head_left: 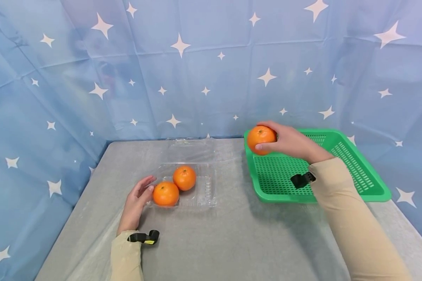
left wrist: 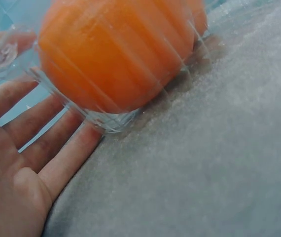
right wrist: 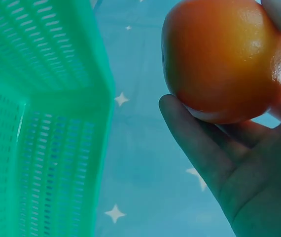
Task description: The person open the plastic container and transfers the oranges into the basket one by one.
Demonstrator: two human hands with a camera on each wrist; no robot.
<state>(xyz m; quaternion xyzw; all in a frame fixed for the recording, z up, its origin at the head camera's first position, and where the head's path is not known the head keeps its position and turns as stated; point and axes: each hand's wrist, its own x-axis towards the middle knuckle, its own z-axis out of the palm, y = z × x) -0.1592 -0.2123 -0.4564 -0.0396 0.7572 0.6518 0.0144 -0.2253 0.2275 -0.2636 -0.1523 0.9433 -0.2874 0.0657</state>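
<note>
My right hand (head_left: 285, 141) grips an orange (head_left: 261, 139) above the far left corner of a green perforated basket (head_left: 365, 183); the right wrist view shows the same orange (right wrist: 224, 59) in my fingers (right wrist: 194, 143) beside the basket wall (right wrist: 37, 123). Two more oranges (head_left: 166, 193) (head_left: 184, 177) lie in a clear plastic clamshell tray (head_left: 204, 191) on the grey table. My left hand (head_left: 137, 201) rests with straight fingers against the tray's left side, next to the nearer orange (left wrist: 116, 54).
The grey table (head_left: 232, 242) is bounded by a blue star-patterned backdrop (head_left: 197, 70) behind and at both sides. The clamshell's clear lid (head_left: 188, 146) lies open toward the back. A black band is on each wrist.
</note>
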